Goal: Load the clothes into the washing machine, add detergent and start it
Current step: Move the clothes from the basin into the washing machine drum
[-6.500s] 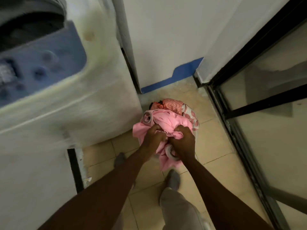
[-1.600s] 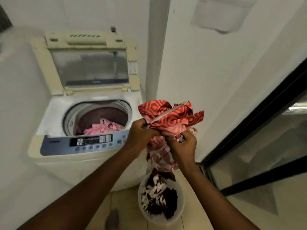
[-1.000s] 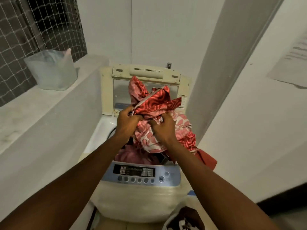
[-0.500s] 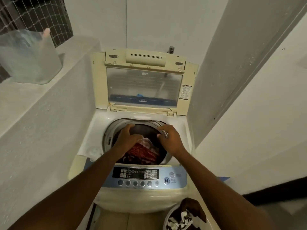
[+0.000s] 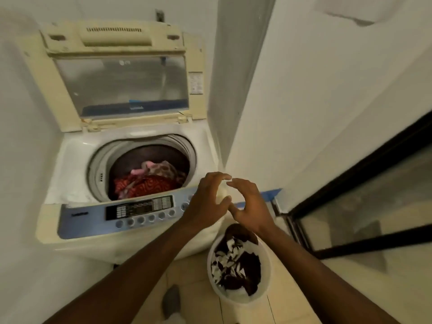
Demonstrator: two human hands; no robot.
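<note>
A cream top-loading washing machine [image 5: 70,174] stands in a narrow alcove with its lid [image 5: 121,73] raised. Red patterned and pink clothes [image 5: 149,181] lie in its drum. Along the front runs a blue control panel [image 5: 93,218] with a row of round buttons. A white bucket [image 5: 264,293] on the floor to the right holds dark brown and white clothes [image 5: 236,265]. My left hand [image 5: 207,202] and my right hand [image 5: 251,206] hover empty, fingers spread, over the machine's front right corner above the bucket.
White walls close in on the left and behind the machine, and a pillar [image 5: 236,78] stands at its right. A black-framed glass door [image 5: 364,206] fills the right side. My foot [image 5: 171,302] is on the beige tiled floor [image 5: 287,307].
The red patterned clothes went from my hands into the drum. Both hands have let go and pulled back to the right, over the bucket. The view has tilted down.
</note>
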